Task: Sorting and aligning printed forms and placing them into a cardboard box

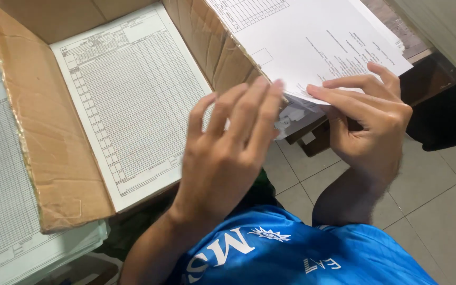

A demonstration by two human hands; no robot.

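View from above, looking down at a person's two bare hands. Far left: a stack of gridded forms (1,174), partly under a cardboard flap (43,142). The flap belongs to an open cardboard box (207,42), and inside it lies another gridded form sheet (127,100), flat, filling the box floor. Center: left hand (228,153), back toward the camera, fingers (249,105) straight and together, released, gripping nothing; it hovers in front of the box's right wall, fingertips near the edge of the white sheets. Right of center: a stack of white printed sheets (302,42) resting over the box's right wall and extending toward the upper right. Right hand (370,121) has its fingers curled onto the near edge of that stack, thumb underneath, pinching the paper. Below the hands: blue shirt (302,253) w/ white lettering. Lower right: pale tiled floor (439,211).
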